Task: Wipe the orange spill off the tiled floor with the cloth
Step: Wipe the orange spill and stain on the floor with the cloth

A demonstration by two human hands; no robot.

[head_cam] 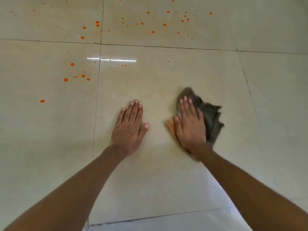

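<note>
My right hand (190,124) lies flat on a crumpled grey-brown cloth (210,116), pressing it to the beige tiled floor (166,180); an orange-stained corner of the cloth (170,125) pokes out by my thumb. My left hand (129,125) rests palm-down on the bare tile to the left of the cloth, fingers together, holding nothing. Orange spill drops (83,76) dot the tiles at the far left, and more orange drops (153,32) are scattered across the far tiles. The tile around my hands shows only a faint smear.
Dark grout lines (100,64) cross the floor. A bright strip of reflected light (116,60) lies on the tile ahead of my left hand. A lone orange drop (42,101) sits at the left.
</note>
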